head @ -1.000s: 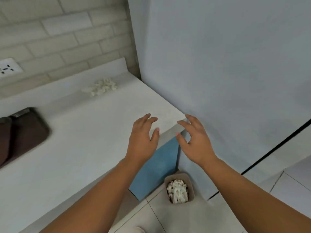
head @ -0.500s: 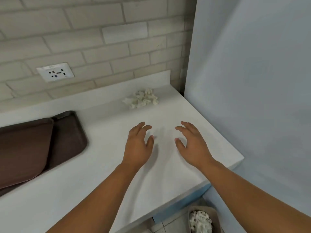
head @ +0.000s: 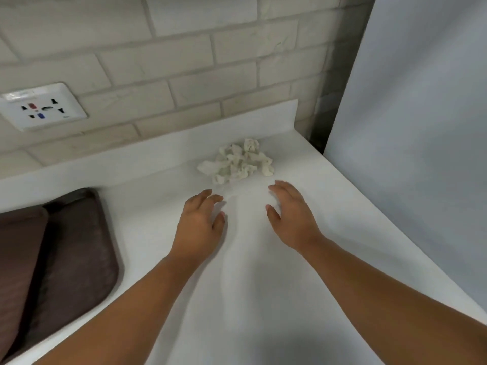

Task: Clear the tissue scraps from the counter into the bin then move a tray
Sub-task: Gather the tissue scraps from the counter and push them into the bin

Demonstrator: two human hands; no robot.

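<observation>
Head view: a small heap of crumpled white tissue scraps (head: 235,162) lies on the plain white tabletop (head: 263,285), near its back edge and toward the back right corner, just in front of the low white upstand that meets the pale brick wall (head: 184,61).

The left hand (head: 199,225) is palm down over the tabletop, just short of the heap on its near left side. Its fingers are loosely spread and slightly curled, the thumb held out to the right; it grips nothing, and its fingertips stop clear of the scraps. Whether the palm rests on the surface or floats just above it cannot be told.

The right hand (head: 291,214) mirrors it on the near right side of the heap, palm down, fingers relaxed and parted, thumb pointing inward toward the left hand. It is empty as well, with its fingertips near the scraps but apart from them. A bare strip of tabletop lies between the two hands.

A dark brown plastic tray (head: 76,259) with rounded corners sits at the left edge of the tabletop, well apart from both hands. A white wall socket (head: 42,106) is set in the brick above it. A flat grey-white panel (head: 421,127) stands along the right edge of the tabletop.
</observation>
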